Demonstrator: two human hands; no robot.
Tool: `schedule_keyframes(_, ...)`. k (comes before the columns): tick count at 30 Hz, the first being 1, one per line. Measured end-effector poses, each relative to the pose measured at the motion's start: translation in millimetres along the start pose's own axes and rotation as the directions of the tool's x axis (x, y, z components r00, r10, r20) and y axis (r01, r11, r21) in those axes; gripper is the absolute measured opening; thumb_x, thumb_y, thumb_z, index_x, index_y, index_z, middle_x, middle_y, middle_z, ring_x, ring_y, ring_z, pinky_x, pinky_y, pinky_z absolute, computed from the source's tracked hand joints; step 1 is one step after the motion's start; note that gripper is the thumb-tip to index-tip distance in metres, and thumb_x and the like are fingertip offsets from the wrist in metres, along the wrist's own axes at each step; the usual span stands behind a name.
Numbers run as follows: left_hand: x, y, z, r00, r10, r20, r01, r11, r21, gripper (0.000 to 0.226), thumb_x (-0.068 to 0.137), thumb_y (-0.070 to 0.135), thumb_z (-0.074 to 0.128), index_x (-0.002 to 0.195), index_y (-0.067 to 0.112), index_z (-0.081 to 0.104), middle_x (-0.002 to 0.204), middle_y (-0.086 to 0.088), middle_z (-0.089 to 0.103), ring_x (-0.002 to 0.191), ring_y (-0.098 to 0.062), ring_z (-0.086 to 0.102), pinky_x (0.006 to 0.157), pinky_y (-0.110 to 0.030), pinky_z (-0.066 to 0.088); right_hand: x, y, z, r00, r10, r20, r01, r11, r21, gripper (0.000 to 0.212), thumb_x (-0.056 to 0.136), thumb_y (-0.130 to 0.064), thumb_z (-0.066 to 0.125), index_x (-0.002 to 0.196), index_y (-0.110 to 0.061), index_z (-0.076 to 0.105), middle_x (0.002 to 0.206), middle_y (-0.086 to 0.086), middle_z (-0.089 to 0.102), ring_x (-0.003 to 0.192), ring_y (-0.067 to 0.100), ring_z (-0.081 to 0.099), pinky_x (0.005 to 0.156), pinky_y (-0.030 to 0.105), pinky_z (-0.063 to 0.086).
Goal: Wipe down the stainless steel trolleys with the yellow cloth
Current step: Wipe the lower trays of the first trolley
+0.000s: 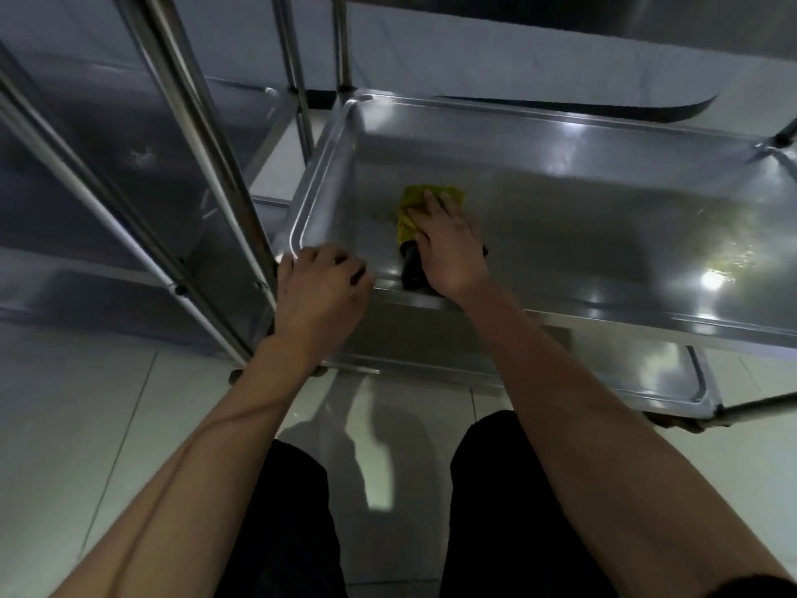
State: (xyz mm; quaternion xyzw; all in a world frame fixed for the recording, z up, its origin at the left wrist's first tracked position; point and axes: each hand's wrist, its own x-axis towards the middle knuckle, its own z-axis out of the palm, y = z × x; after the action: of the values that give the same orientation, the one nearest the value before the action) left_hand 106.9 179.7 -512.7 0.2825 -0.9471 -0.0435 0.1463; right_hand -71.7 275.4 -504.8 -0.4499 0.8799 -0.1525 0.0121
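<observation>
Stainless steel trolley [560, 135] with raised-rim tray shelves, seen from above on a pale tiled floor [86, 403]. My right hand [448, 248] lies flat on the crumpled yellow cloth [414, 200], fingers straight and spread, pressing it onto the floor of the trolley's middle tray, towards that tray's left end. Yellow fabric shows ahead of my fingertips and along their left side; a darker patch beneath my palm may be part of the cloth or its shadow, and I cannot tell which. My left hand [321, 291] grips the near left corner of the same tray, its fingers curled over the rounded rim, just beside the trolley's upright post [207, 135]. The two hands are near each other but apart. A lower tray [647, 373] shows beneath the near rim. Bright light reflections and faint yellowish streaks mark the tray floor at the right. A second steel rack [77, 166] stands just left of the trolley. My legs, in dark trousers [517, 511], appear at the bottom edge.
</observation>
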Motion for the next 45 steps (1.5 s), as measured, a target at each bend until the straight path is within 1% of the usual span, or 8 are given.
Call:
schedule_keyframes(6, -6.4, -2.6, -0.5, 0.998, 0.039, -0.058, -0.041, 0.999, -0.031, 0.032, 0.096, 0.037, 0.052, 0.113, 0.018, 0.072, 0.112, -0.004, 0.066, 0.102, -0.033, 0.06, 0.092, -0.047, 0.043, 24.7, -29.0, 13.0, 0.994, -0.11, 0.017, 0.109, 0.993, 0.034, 0.045, 0.104, -0.017, 0.037, 0.148, -0.023, 0.044, 0.165, -0.001, 0.019, 0.152, 0.024, 0.012, 0.114, 0.053, 0.029)
schedule_keyframes(13, -8.5, -11.5, 1.3, 0.999, -0.046, -0.018, 0.041, 0.98, -0.194, 0.033, 0.094, 0.041, 0.058, 0.113, 0.015, 0.065, 0.109, -0.002, 0.061, 0.096, -0.025, 0.057, 0.091, -0.04, 0.043, 54.7, -65.4, 16.3, 0.959, -0.246, 0.137, 0.219, 0.957, 0.19, 0.044, 0.107, -0.024, 0.035, 0.15, -0.034, 0.041, 0.166, -0.008, 0.014, 0.153, 0.015, 0.005, 0.121, 0.043, 0.009)
schedule_keyframes(19, -8.1, -12.3, -3.0, 0.998, -0.054, 0.029, 0.059, 0.982, -0.178, 0.032, 0.094, 0.035, 0.057, 0.115, 0.015, 0.069, 0.115, -0.003, 0.062, 0.098, -0.028, 0.059, 0.086, -0.037, 0.046, 52.3, -55.3, 11.3, 0.931, -0.325, 0.166, 0.289, 0.934, 0.211, 0.046, 0.107, -0.022, 0.034, 0.151, -0.033, 0.037, 0.166, -0.007, 0.012, 0.153, 0.016, 0.004, 0.123, 0.046, 0.008)
schedule_keyframes(26, 0.9, 11.5, -7.5, 0.997, -0.056, 0.053, 0.059, 0.996, -0.061, 0.032, 0.095, 0.043, 0.05, 0.104, 0.017, 0.068, 0.108, -0.006, 0.062, 0.098, -0.029, 0.06, 0.091, -0.042, 0.046, 17.5, 9.2, -1.1, 0.987, -0.164, -0.004, 0.162, 0.973, 0.163, 0.044, 0.104, -0.015, 0.04, 0.146, -0.021, 0.047, 0.163, 0.003, 0.025, 0.151, 0.027, 0.019, 0.119, 0.045, 0.025)
schedule_keyframes(31, 17.9, 69.3, 3.2, 0.997, 0.074, 0.032, -0.07, 0.992, -0.106, 0.027, 0.094, 0.042, 0.051, 0.101, 0.02, 0.066, 0.105, -0.003, 0.063, 0.102, -0.026, 0.057, 0.088, -0.042, 0.041, -19.6, 72.4, -20.1, 0.999, -0.022, -0.042, 0.027, 0.993, 0.118, 0.044, 0.104, -0.016, 0.038, 0.147, -0.023, 0.045, 0.164, 0.001, 0.022, 0.152, 0.024, 0.016, 0.118, 0.047, 0.026)
schedule_keyframes(36, 39.7, 131.1, 18.7, 0.981, 0.177, 0.075, -0.162, 0.971, -0.174, 0.026, 0.093, 0.041, 0.049, 0.103, 0.023, 0.064, 0.113, 0.0, 0.062, 0.109, -0.026, 0.054, 0.089, -0.042, 0.042, -56.7, 142.4, -46.6, 0.991, 0.126, -0.053, -0.122, 0.989, 0.08, 0.045, 0.106, -0.017, 0.035, 0.15, -0.024, 0.042, 0.165, 0.002, 0.019, 0.153, 0.023, 0.012, 0.119, 0.044, 0.024)
schedule_keyframes(42, 52.5, 169.2, 33.7, 0.962, 0.207, 0.179, -0.191, 0.976, -0.103, 0.029, 0.096, 0.043, 0.043, 0.105, 0.027, 0.065, 0.113, 0.0, 0.062, 0.112, -0.026, 0.052, 0.086, -0.045, 0.041, -102.7, 215.2, -78.7, 0.937, 0.323, -0.131, -0.315, 0.946, 0.083, 0.044, 0.105, -0.016, 0.039, 0.148, -0.024, 0.045, 0.164, -0.001, 0.021, 0.152, 0.021, 0.015, 0.118, 0.04, 0.023)
schedule_keyframes(45, 49.4, 167.6, 40.6, 0.969, 0.209, 0.128, -0.202, 0.977, -0.07, 0.028, 0.097, 0.041, 0.044, 0.105, 0.027, 0.066, 0.114, 0.001, 0.063, 0.112, -0.026, 0.053, 0.088, -0.045, 0.042, -106.5, 225.9, -84.2, 0.929, 0.347, -0.13, -0.341, 0.938, 0.068, 0.043, 0.106, -0.019, 0.039, 0.148, -0.026, 0.045, 0.164, -0.003, 0.021, 0.152, 0.019, 0.015, 0.117, 0.043, 0.025)
